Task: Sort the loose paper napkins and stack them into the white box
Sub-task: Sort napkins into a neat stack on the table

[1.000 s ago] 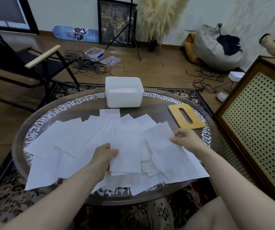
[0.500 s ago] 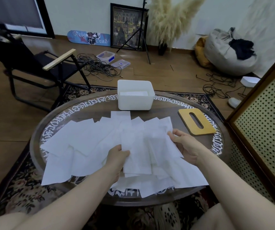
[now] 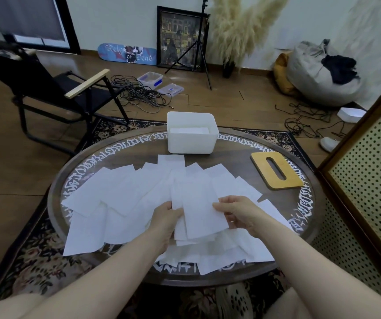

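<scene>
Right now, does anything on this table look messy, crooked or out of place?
Yes. The loose napkins lie fanned at mixed angles, some hanging over the near rim of the round table. The wooden slotted lid lies off the white box. The left hand and right hand hold a small bunch.

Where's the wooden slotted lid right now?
In the head view, the wooden slotted lid lies flat on the round table's right side, right of the white box, beyond the right hand.
</scene>
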